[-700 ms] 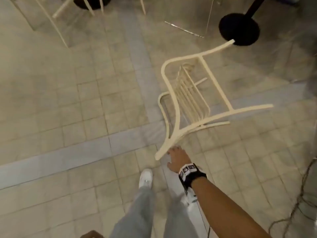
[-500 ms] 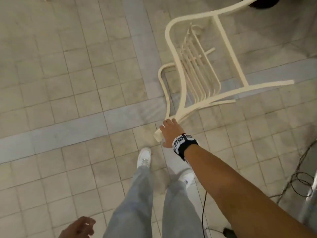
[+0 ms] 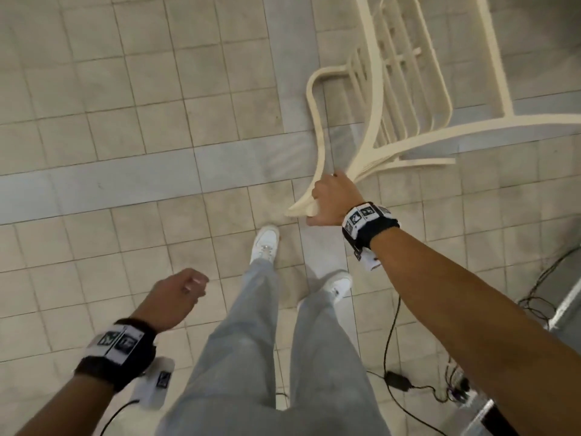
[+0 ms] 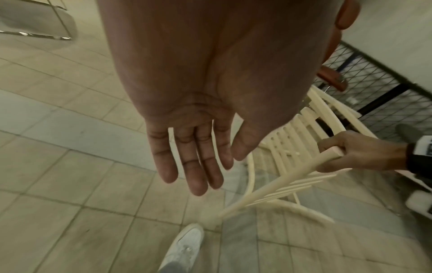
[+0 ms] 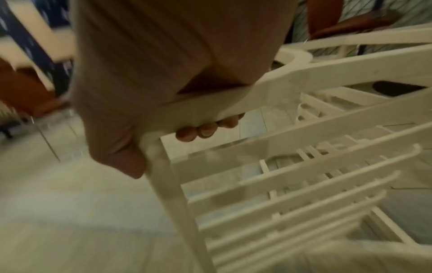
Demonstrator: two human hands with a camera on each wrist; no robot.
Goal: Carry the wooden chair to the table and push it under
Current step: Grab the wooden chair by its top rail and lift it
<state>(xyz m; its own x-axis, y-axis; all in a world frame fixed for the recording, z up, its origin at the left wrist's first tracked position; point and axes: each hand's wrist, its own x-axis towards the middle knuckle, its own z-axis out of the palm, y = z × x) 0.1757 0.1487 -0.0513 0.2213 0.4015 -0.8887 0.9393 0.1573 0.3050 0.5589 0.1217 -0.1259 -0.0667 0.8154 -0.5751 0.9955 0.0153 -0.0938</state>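
Observation:
The cream wooden chair hangs tilted above the tiled floor, ahead and to the right of my legs. My right hand grips the top rail of its slatted backrest; in the right wrist view the fingertips curl under the rail of the chair. My left hand hangs free at lower left and holds nothing. Its fingers are straight in the left wrist view, which also shows the chair and the right hand. No table is in view.
Black cables and a power adapter lie on the floor at right, beside a metal frame. My white shoes step along a grey floor band. A wire-mesh panel and a brown seat stand beyond the chair.
The view has tipped down and the black round base has left the frame. The chair, still in my right hand, sits higher and nearer. My left hand has swung forward into view.

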